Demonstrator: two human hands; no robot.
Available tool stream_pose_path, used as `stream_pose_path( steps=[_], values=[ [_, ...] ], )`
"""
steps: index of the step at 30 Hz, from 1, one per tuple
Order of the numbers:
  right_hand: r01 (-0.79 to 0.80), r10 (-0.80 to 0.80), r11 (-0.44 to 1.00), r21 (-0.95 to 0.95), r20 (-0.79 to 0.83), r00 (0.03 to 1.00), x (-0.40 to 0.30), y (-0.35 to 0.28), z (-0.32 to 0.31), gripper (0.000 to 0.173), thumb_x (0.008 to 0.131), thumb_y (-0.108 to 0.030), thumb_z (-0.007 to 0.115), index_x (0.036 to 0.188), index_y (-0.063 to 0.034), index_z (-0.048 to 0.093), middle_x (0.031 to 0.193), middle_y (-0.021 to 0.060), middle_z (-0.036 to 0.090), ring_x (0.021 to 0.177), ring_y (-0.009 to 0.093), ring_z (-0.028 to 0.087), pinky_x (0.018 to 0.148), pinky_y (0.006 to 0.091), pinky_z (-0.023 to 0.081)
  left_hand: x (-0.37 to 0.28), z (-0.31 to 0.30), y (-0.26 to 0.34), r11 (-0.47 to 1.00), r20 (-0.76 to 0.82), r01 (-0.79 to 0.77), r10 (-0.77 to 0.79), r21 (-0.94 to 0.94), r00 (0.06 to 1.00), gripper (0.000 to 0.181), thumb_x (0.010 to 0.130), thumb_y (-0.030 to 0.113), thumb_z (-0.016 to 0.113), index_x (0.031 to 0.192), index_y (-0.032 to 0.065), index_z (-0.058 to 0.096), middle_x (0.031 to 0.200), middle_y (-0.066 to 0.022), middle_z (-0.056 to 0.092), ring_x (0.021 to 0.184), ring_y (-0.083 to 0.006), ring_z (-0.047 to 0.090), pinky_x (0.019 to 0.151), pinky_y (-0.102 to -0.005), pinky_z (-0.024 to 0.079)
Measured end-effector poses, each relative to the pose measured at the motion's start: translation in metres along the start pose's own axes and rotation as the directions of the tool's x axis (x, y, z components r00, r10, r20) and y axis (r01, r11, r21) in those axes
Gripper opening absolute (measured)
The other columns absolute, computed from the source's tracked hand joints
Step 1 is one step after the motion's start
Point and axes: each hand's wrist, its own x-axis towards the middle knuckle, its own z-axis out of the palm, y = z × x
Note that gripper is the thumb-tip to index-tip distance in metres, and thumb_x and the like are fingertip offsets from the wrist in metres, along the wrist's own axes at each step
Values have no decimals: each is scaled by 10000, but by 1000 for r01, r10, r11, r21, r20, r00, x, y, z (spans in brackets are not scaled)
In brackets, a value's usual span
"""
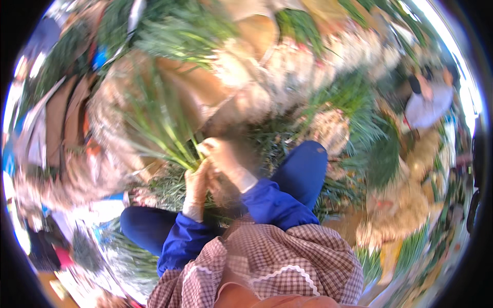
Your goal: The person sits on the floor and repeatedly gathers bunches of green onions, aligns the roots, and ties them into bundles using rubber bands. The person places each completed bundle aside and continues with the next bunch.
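A small bunch of spring onions fans out above my lap, its green leaves pointing up and to the left. My left hand is closed around the lower part of the stalks. Just above and to the right, the fingers of my right hand are pinched on the same stalks. Both hands look gloved, though blur hides the detail. Their root ends, below the left hand, are hard to make out. Loose green trimmings lie beneath my hands and between my knees.
A bundle of spring onions lies beyond my right knee. Rows of bundles with pale roots stretch across the back. Leafy greens lie at the upper left, near folded cardboard. Another person sits at the far right.
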Motion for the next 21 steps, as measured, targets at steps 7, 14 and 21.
stream_pose_path(
  steps=[7,14,21],
  values=[
    [409,-145,489,-771,390,909,59,-55,-60,223,854,-329,578,868,-112,630,810,114,654,779,333,627,681,445,499,-29,-23,52,953,66,-133,156,-271,986,288,912,195,596,1071,-44,584,631,-8,529,455,-82,438,427,-215,365],
    [117,-377,-250,-961,208,902,184,-157,-52,180,821,-256,640,814,-80,675,879,96,639,818,278,624,692,407,503,-2,-21,78,816,11,-247,296,-524,955,212,951,152,515,1110,13,529,687,-13,497,501,-96,419,483,-224,348],
    [553,-375,573,-605,406,833,43,-94,-18,238,789,-319,686,854,-102,609,807,104,587,742,291,602,651,391,475,43,-22,44,773,249,41,153,-633,956,312,953,237,539,1173,17,551,714,26,537,558,-73,464,522,-211,400]
  ],
)
